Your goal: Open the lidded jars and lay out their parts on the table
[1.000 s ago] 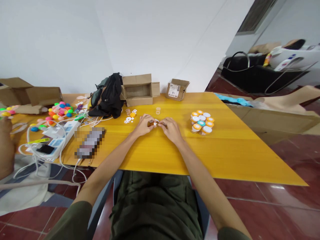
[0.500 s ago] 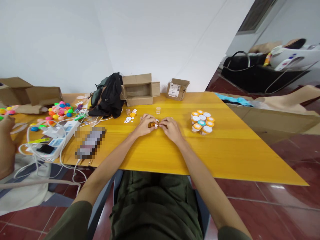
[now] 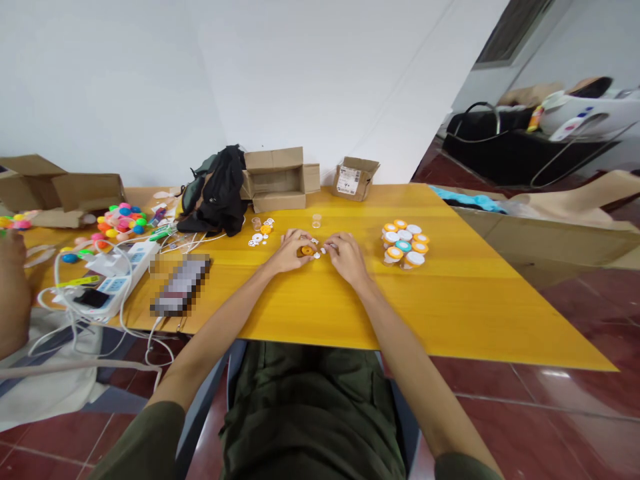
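Observation:
My left hand [image 3: 291, 255] is closed around a small orange round lid [image 3: 307, 251], held just above the table. A tiny white part [image 3: 317, 255] shows at its fingertips. My right hand [image 3: 347, 256] is a short way to the right, its thumb and fingers pinched on a small white piece [image 3: 323, 251]; its exact shape is too small to tell. Behind the hands stands a clear plastic cup [image 3: 317, 221]. Left of them lie white gear-like discs [image 3: 257, 238], an orange disc [image 3: 266, 229] and another clear cup [image 3: 257, 223].
A cluster of lidded jars [image 3: 403, 246] stands to the right. At the back are an open cardboard box [image 3: 279, 200], a smaller box [image 3: 351, 183] and a black bag [image 3: 227, 193]. On the left lie a phone [image 3: 181, 285], a power strip [image 3: 123, 273], cables, colourful balls [image 3: 123, 220] and another person's arm [image 3: 14, 293].
My hands have drawn slightly apart, the right one shifting a little to the right with its white piece. The orange lid in my left hand now shows more of its face.

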The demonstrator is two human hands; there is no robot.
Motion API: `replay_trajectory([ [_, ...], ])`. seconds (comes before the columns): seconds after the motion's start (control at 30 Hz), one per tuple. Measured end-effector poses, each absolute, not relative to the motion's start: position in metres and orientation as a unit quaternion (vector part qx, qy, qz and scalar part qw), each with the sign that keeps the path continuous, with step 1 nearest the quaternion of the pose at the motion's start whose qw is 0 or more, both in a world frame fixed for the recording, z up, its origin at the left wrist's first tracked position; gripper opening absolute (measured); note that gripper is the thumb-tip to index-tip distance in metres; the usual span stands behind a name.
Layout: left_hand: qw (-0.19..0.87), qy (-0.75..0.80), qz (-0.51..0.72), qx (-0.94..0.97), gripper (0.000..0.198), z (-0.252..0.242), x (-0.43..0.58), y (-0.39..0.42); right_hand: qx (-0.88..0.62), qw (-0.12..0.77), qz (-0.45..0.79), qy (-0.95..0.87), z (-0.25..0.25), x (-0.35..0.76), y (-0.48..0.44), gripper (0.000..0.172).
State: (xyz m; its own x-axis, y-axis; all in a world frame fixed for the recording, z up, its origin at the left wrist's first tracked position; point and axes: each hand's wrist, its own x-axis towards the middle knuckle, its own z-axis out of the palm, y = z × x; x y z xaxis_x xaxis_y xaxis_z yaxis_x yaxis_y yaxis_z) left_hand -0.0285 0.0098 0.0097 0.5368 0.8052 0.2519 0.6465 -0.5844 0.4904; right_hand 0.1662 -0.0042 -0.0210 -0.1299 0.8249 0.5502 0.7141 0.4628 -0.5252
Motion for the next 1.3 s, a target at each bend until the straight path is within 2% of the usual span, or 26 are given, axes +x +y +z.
replay_trajectory([
  [0.53,0.145,0.41,0.248,0.866,0.025,0.004,-0.029,0.012,-0.541,0.399,0.085,-0.735,-0.03,0.168,0.0,0.017],
  [0.97,0.144,0.39,0.235,0.879,0.012,0.007,-0.027,0.008,-0.529,0.403,0.087,-0.742,-0.033,0.17,0.0,0.015],
  [1.3,0.132,0.413,0.255,0.864,0.015,0.004,-0.028,0.011,-0.529,0.404,0.087,-0.741,-0.027,0.166,-0.003,0.015],
])
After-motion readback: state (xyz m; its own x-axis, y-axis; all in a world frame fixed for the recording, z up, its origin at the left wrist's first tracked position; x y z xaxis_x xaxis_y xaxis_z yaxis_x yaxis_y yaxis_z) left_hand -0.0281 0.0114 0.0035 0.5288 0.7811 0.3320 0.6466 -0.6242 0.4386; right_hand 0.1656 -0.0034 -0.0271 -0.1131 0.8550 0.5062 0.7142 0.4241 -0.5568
